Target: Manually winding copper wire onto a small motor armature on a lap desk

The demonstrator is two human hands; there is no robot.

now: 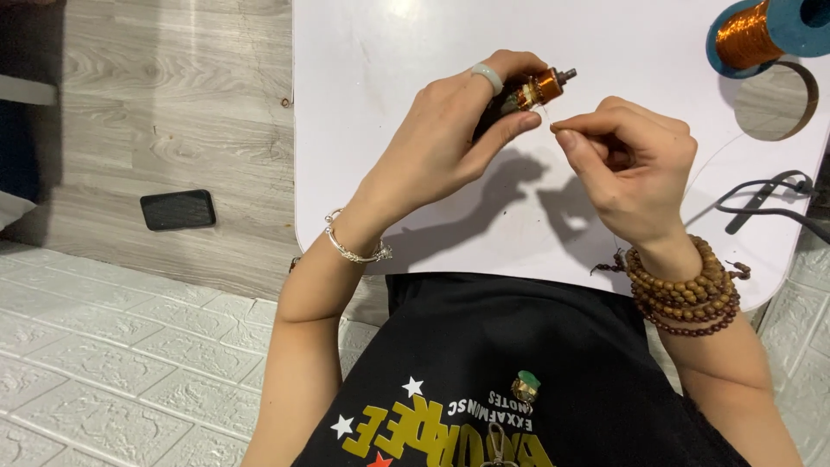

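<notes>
My left hand (450,138) grips a small motor rotor (538,88) wound with copper wire, its metal shaft pointing right. A pale ring sits on one finger and a silver bracelet (354,251) circles that wrist. My right hand (627,164) pinches a very thin copper wire (546,119) just below the rotor, thumb and forefinger pressed together. Wooden bead bracelets (683,290) wrap the right wrist. Both hands hover over a white table (415,35).
A blue spool of copper wire (761,30) lies at the table's far right corner beside a round cut-out (778,102). Black cables (769,197) run along the right edge. A dark phone (177,209) lies on the wooden floor to the left. My black printed shirt fills the bottom.
</notes>
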